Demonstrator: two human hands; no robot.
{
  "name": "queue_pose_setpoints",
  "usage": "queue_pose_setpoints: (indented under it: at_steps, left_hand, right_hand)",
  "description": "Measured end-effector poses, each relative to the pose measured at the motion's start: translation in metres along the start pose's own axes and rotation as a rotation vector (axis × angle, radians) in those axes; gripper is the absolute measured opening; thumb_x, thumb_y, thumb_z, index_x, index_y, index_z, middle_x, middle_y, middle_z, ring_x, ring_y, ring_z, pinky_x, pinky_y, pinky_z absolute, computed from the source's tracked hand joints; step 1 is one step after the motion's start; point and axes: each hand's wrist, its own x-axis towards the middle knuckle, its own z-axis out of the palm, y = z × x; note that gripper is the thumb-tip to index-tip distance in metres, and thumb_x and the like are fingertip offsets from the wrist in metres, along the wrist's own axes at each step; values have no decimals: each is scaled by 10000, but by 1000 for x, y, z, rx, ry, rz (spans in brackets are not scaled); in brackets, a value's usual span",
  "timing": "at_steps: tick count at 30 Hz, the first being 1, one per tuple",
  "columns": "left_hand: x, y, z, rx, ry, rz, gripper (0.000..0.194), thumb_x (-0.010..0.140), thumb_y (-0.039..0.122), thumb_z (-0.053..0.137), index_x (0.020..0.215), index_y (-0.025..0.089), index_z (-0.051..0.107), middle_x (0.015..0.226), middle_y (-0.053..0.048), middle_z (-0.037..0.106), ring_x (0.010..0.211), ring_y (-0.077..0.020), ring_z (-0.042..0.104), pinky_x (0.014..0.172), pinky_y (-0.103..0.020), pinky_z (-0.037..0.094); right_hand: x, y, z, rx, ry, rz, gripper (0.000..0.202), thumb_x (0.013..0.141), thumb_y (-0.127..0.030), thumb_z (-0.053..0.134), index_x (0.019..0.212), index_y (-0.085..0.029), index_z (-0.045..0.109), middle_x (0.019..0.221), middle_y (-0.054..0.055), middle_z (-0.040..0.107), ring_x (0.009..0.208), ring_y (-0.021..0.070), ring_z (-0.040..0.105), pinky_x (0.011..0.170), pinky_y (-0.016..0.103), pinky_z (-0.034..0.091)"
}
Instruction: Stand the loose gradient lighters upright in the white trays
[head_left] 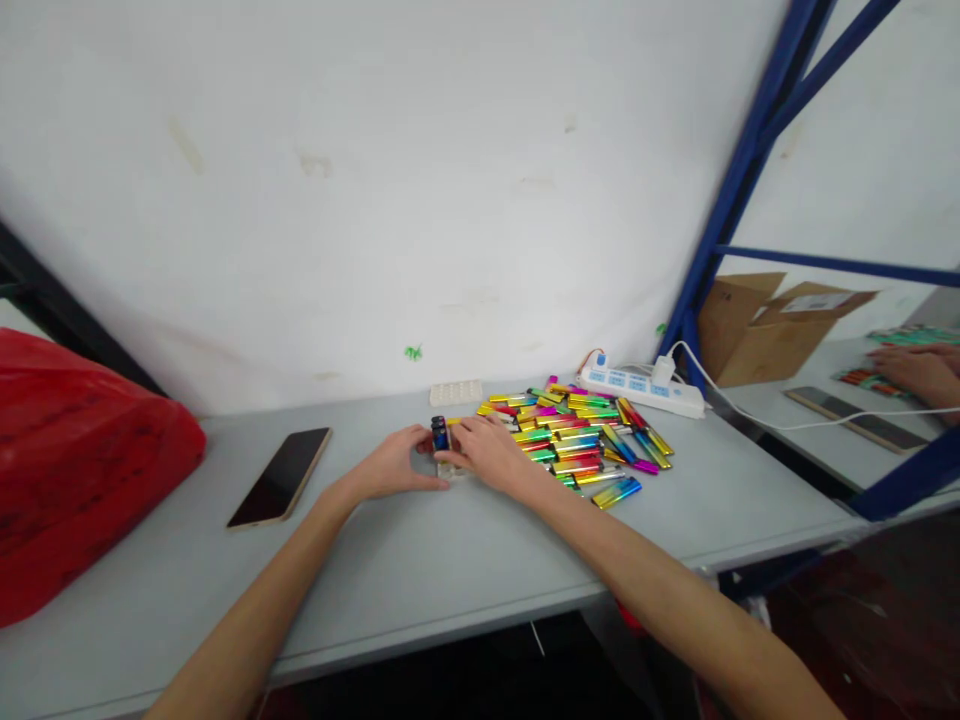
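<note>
Grey tabletop [375,590] against white wall [360,200]: dark pieces [439,434], seemingly upright, between my hands, by pale holder [453,471]. Left hand [394,463], thumb and fingers apart, just left; right hand [487,452], fingers curled, nearer shiny coloured heap [574,430]. Whether either grips, cannot tell.

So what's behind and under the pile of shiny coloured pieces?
Behind the pile, toward the right, lies a white power strip, with the white wall beyond. Grey tabletop shows around the pile; whatever lies directly beneath is covered and cannot be seen.
</note>
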Motion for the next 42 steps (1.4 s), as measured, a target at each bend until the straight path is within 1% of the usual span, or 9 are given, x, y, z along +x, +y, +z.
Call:
queue_pose_setpoints:
  at_steps: [6,11,16,22,27,31,35,37,42]
  left_hand:
    - [0,0,-1,9,-16,-9,649,614,645,841,1022,161,693,977,-76,708,871,-274,655,818,-359,539]
    - [-1,1,-1,16,-9,-26,651,601,664,842,1001,173,691,993,-80,717,867,-285,666,822,-370,548]
    - [-1,4,-2,27,-19,-47,652,598,678,835,980,170,689,999,-91,712,885,-297,673,833,-381,552]
    - [-1,4,-1,24,-18,-52,649,588,702,826,942,177,681,985,-92,705,882,-302,673,831,-392,548]
    - [0,5,-2,24,-25,-48,643,598,690,828,952,174,681,994,-91,709,878,-294,665,835,-390,545]
    - [-1,6,-3,15,-27,-43,630,604,673,832,955,172,683,987,-91,708,881,-294,667,829,-383,546]
    - [-1,5,-2,1,-5,-24,619,595,664,839,953,182,691,970,-78,712,862,-284,666,832,-381,551]
    - [-1,3,-1,-1,-1,-22,624,594,659,843,969,182,695,977,-78,715,866,-283,667,833,-379,553]
    - [-1,2,0,17,-9,-35,644,598,664,839,977,164,695,976,-89,715,874,-291,668,831,-381,549]
  right_hand:
    - [-7,38,-22,21,42,160,319,1086,-385,482,1017,-161,699,1012,111,727,1019,230,667,950,354,421]
    - [-21,80,-43,37,-48,245,188,1027,-294,605,1036,-153,729,1059,135,716,993,236,666,879,327,455]
    - [-34,103,-61,178,-237,238,132,907,-311,762,903,-178,762,909,70,734,834,203,667,733,279,443]
    - [-36,90,-62,89,-323,252,98,890,-248,771,966,-192,745,960,87,735,888,230,659,723,276,425]
    - [-31,84,-63,139,-117,284,264,1030,-374,595,1191,-192,697,925,95,759,873,243,675,786,301,436]
    - [-22,75,-55,300,78,245,298,1056,-378,525,1057,-185,752,940,67,770,811,192,664,796,288,425]
    - [-13,58,-35,476,197,324,451,935,-590,634,760,-177,675,619,-28,594,588,139,497,607,258,343]
    - [-11,47,-25,563,209,336,539,949,-656,565,670,-195,561,598,-37,537,595,135,477,586,255,324]
    - [-11,24,-10,880,49,304,442,1073,-569,347,824,-233,489,621,-45,579,629,151,573,649,254,425]
